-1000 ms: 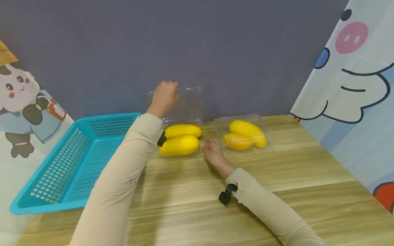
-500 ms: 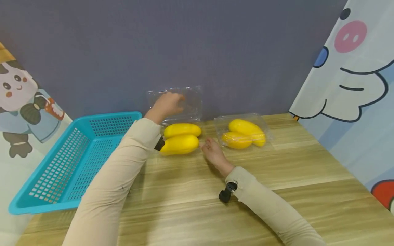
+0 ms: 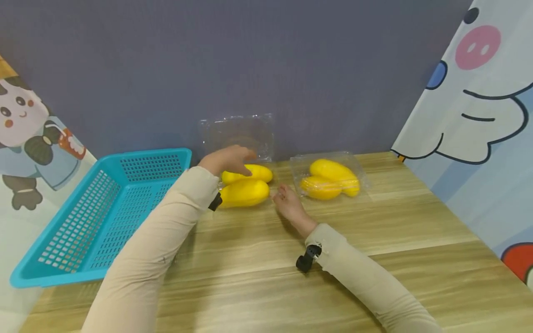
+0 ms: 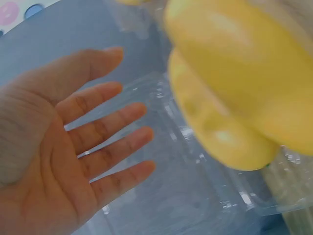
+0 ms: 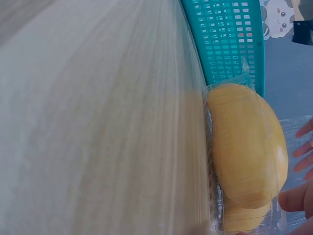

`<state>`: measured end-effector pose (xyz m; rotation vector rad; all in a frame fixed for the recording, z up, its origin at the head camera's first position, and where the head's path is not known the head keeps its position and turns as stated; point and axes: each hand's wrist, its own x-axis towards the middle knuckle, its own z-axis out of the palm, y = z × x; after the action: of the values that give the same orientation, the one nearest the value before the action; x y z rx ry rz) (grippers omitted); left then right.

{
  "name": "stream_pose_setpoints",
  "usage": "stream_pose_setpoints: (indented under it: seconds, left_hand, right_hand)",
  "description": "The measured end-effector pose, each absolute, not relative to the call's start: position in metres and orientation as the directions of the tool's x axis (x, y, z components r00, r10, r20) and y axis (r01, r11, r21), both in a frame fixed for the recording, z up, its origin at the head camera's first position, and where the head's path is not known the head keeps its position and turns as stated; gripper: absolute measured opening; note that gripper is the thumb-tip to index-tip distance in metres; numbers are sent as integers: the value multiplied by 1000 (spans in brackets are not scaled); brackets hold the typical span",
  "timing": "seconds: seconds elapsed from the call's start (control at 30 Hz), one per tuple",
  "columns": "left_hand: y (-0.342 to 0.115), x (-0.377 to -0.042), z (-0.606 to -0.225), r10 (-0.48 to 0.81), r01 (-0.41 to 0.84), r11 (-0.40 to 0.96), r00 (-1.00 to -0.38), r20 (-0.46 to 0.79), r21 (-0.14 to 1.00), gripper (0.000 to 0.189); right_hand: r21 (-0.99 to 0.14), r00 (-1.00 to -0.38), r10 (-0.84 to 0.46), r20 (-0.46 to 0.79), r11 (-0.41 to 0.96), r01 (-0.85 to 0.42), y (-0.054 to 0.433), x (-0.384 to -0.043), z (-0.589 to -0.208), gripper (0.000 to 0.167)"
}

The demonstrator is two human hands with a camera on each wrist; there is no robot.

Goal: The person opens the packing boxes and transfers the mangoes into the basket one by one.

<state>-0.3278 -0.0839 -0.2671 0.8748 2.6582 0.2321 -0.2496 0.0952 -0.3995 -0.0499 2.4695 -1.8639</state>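
Observation:
In the head view, two yellow mangoes [image 3: 244, 193] lie in a clear plastic box [image 3: 220, 204], whose lid [image 3: 237, 132] stands raised against the grey backdrop. My left hand [image 3: 228, 159] hovers over the rear mango, partly covering it. The left wrist view shows this hand's [image 4: 63, 147] palm with fingers spread, holding nothing. At the right end of the same box, my right hand [image 3: 291, 209] has curled fingers pinching the edge. Its thumb [image 5: 293, 198] shows beside the box wall in the right wrist view; most of that hand is out of frame there.
A second clear plastic box [image 3: 354, 162] with several yellow mangoes [image 3: 333, 173] sits to the right. To the left, a blue-green plastic basket [image 3: 106, 159] stands on the wooden table [image 3: 258, 277]. The grey backdrop [image 3: 266, 60] rises directly behind the boxes.
My left hand has left the raised lid's top edge and come down over the mangoes, its fingers opening out. The lid stays up. My right hand has stayed at the box's edge.

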Motion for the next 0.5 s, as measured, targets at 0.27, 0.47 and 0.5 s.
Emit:
stream_pose_setpoints:
  seconds: [0.27, 0.47, 0.5]
  left_hand:
    - [-80, -324, -282, 587, 543, 809, -714, -382, 228, 60]
    - [-75, -322, -289, 605, 562, 793, -684, -408, 235, 62]
    - [-74, -322, -290, 608, 567, 791, -682, -407, 231, 63]
  right_hand:
    - [-964, -999, -39, -29, 266, 17, 96, -250, -398, 59]
    - [-964, -999, -42, -31, 267, 19, 95, -251, -399, 59]
    - [-963, -999, -40, -31, 267, 19, 95, -251, -399, 59]
